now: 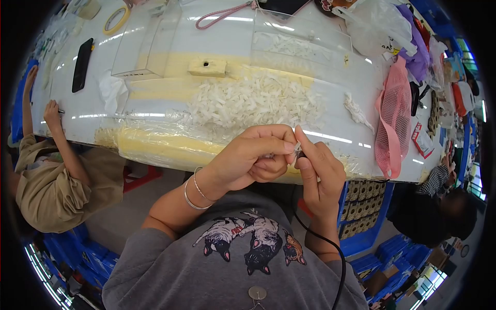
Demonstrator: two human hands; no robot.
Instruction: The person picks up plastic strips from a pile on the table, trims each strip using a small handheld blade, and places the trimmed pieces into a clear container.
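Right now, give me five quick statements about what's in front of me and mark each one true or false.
1. Both hands lie flat on the table. False: the left hand and right hand are raised, fingertips close together at a small piece.
2. The heap of strips lies on the table. True.
3. The phone lies right of the heap. False: the phone lies to its left.
4. The bangles are on the left wrist. True.
5. The pink mesh bag is left of the heap. False: the pink mesh bag is to its right.
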